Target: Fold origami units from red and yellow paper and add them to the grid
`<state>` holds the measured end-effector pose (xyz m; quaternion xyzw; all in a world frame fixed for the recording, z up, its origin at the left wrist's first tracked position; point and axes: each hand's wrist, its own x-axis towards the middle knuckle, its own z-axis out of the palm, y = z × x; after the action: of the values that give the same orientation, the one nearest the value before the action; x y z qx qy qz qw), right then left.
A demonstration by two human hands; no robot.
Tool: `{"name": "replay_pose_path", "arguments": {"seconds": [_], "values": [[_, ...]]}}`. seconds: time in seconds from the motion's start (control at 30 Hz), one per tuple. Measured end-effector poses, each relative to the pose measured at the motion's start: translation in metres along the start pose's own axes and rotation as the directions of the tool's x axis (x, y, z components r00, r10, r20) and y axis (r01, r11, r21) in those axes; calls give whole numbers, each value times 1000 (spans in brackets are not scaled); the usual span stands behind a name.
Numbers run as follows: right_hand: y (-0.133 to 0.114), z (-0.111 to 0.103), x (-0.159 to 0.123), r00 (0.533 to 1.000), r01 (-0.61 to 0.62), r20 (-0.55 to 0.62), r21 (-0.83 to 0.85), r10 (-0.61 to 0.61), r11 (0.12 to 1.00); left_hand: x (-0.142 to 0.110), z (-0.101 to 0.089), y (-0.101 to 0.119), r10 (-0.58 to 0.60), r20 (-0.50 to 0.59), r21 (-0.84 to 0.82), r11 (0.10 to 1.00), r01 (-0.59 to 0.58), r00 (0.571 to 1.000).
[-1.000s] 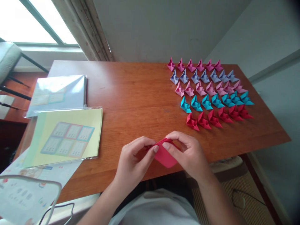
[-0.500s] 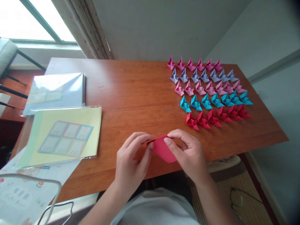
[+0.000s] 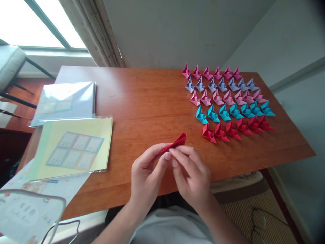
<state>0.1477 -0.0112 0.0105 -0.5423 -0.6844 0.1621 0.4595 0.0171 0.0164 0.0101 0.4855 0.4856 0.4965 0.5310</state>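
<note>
A folded piece of red paper (image 3: 179, 140) is held above the near edge of the table, tilted up to the right. My left hand (image 3: 148, 171) pinches its lower left end between thumb and fingers. My right hand (image 3: 191, 173) has its fingertips against the paper's lower edge, close to my left thumb; its thumb is bent beneath. To the right stand folded red paper boats (image 3: 231, 130) in a row. Behind them are rows of blue boats (image 3: 224, 112), light pink boats (image 3: 217, 97), lilac boats (image 3: 212, 85) and dark pink boats (image 3: 207, 73).
Packs of paper in clear sleeves, one yellow (image 3: 101, 149) and one pale blue (image 3: 76, 91), lie on the left of the wooden table (image 3: 147, 98). A white board with a grey rim (image 3: 33, 217) stands at the near left. A chair (image 3: 11, 64) is beyond the left edge.
The red paper has turned from its broad face to a narrow folded edge, pointing up to the right. My right hand has moved left and lower, its fingers now beside my left thumb.
</note>
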Motion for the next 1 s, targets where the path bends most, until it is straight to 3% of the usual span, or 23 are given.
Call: {"name": "replay_pose_path", "arguments": {"seconds": [0.13,0.27,0.33,0.47,0.8,1.0], "values": [[-1,-7,1,998,-55,-39,65,58,996,1,-4,-1,-2,-48,53,999,5,999],[7,-10,2,961,-201,-167,122,220,972,-1,-5,1,-10,-32,76,997,12,999],[11,-9,3,939,-288,-118,251,324,924,-2,-5,3,-28,-14,76,997,29,1000],[12,-9,6,885,-450,113,458,452,766,-3,-3,6,-47,22,61,997,46,999],[7,-12,9,872,-469,140,511,469,720,-4,-4,9,-120,64,-32,992,123,991],[6,-14,9,875,-467,143,495,462,732,-3,-5,7,-72,91,-6,997,73,993]]}}
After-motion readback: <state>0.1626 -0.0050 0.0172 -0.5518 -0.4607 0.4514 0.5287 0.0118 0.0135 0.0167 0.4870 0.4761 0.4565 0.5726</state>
